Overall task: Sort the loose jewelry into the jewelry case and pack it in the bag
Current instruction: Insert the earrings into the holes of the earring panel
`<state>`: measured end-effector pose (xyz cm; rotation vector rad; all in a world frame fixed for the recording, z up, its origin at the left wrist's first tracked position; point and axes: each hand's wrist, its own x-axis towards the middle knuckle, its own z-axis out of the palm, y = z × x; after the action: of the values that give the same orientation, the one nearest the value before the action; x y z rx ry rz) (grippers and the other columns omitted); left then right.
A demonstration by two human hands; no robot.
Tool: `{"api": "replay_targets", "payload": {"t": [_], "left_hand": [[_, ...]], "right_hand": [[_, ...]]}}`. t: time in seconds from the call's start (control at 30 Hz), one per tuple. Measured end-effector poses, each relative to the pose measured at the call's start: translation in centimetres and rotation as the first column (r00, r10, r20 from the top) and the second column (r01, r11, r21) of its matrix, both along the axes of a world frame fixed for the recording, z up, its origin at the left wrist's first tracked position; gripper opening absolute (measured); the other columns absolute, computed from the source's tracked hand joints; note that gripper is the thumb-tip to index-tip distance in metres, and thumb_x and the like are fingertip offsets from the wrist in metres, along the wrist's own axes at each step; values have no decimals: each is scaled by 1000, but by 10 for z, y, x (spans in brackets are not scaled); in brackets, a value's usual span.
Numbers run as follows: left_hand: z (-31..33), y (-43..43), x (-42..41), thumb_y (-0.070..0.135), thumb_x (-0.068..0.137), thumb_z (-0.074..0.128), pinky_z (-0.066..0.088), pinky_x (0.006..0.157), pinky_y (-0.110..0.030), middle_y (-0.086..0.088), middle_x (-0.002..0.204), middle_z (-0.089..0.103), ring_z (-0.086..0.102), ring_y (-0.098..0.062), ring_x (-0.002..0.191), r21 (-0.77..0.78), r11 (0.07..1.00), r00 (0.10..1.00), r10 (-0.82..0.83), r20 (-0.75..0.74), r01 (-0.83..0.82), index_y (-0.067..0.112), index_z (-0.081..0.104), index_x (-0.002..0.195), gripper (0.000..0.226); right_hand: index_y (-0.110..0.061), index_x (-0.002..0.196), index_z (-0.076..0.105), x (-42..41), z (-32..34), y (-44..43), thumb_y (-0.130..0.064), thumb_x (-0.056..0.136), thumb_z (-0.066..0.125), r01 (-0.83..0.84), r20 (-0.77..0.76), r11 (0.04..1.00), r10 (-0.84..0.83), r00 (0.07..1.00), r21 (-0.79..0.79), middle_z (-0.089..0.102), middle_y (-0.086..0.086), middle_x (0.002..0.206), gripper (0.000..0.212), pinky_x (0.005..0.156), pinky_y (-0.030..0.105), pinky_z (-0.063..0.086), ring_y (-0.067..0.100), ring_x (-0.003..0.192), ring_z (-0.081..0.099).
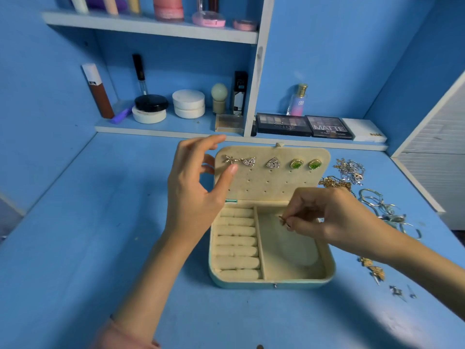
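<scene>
A blue table fills most of the view, and a blue-and-white shelf unit stocked with cosmetics is set against its far edge. Two eyeshadow palettes are laid flat on its lowest shelf, right of the divider.

The jewelry case is placed open at the middle of the table, with its lid propped upright on the far side. Inside, ring rolls are fitted on the left and an open compartment is found on the right.

The left hand is held at the lid's left edge with fingers spread and relaxed, and nothing is gripped. Its thumb tip is seen just below the leftmost earring, but contact with the lid cannot be told. The right hand is reached in from the right above the far part of the open compartment. Its fingers are curled, and a small gold piece is pinched between thumb and fingertip.

Loose jewelry is strewn on the table right of the case. Silver chains are seen farthest, a gold chain just beside the lid, silver bangles further right, and gold earrings nearest.

Along the lid's top row are pinned a bow-shaped earring, two triangular earrings and two green earrings. What the pinched piece is cannot be told.
</scene>
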<state>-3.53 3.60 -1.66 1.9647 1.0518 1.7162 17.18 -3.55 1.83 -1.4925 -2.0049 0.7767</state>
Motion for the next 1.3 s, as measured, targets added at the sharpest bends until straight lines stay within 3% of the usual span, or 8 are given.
{"api": "replay_targets", "payload": {"t": [0.17,0.27,0.43,0.6,0.7,0.87,1.1,1.3], "left_hand": [[-4,0,-3,10,89,62,54,81,-30,-3,107,50,60,-17,85,48,999,1000,-8,-27,10,18,62,116,28],[-8,2,-4,7,89,63,55,83,-34,-2,107,49,60,-15,86,63,998,1000,-3,-26,4,18,61,119,32],[-9,3,-7,1,89,58,52,87,-23,-1,107,47,54,3,90,93,996,999,7,-53,-2,17,56,126,41],[-9,1,-9,-5,86,52,48,89,-15,-2,108,46,54,-5,96,63,998,997,-27,-79,32,14,53,131,48],[-8,0,-11,-5,86,51,49,88,-17,-3,108,47,56,-11,95,45,998,996,-37,-82,40,12,53,131,49],[-8,0,-10,-5,84,50,50,87,-18,-1,109,47,60,-19,91,19,999,995,-47,-87,48,11,53,132,50],[-7,-1,-10,-8,81,50,50,86,-19,-4,108,48,57,-15,90,23,998,994,-52,-96,55,6,57,129,51],[-6,-3,-10,-8,79,56,51,87,-21,-8,109,51,60,-17,94,10,995,993,-94,-78,95,10,56,129,52]], "right_hand": [[-11,84,72,-24,-1,3,3,81,67,-6,-301,989,-40,953,-149,68,14,72,15,66,28,50,15,62,58],[-20,88,72,-39,-5,6,4,79,68,-33,-388,988,-29,921,-153,68,-1,75,26,75,24,50,10,71,59],[-19,94,75,-60,-14,15,-17,79,68,99,-224,978,-57,973,185,63,-22,66,17,68,13,50,0,64,63],[-12,86,76,-80,-16,26,-22,76,69,249,-185,849,-181,966,466,62,-17,70,16,60,7,45,-10,58,54],[-15,84,77,-85,-15,30,-20,77,68,304,-214,828,-226,950,471,63,-17,66,12,59,7,43,-9,58,54],[-17,89,76,-89,-15,33,-18,81,64,314,-165,822,-267,949,475,44,-33,55,14,60,2,36,-12,55,51],[-15,81,75,-88,-16,33,-13,80,72,389,-253,808,-303,919,443,45,-26,45,3,54,4,33,-4,49,50],[-12,82,75,-88,-19,32,-10,80,71,365,-241,779,-278,930,510,46,-28,54,5,55,3,34,-7,52,50]]}}
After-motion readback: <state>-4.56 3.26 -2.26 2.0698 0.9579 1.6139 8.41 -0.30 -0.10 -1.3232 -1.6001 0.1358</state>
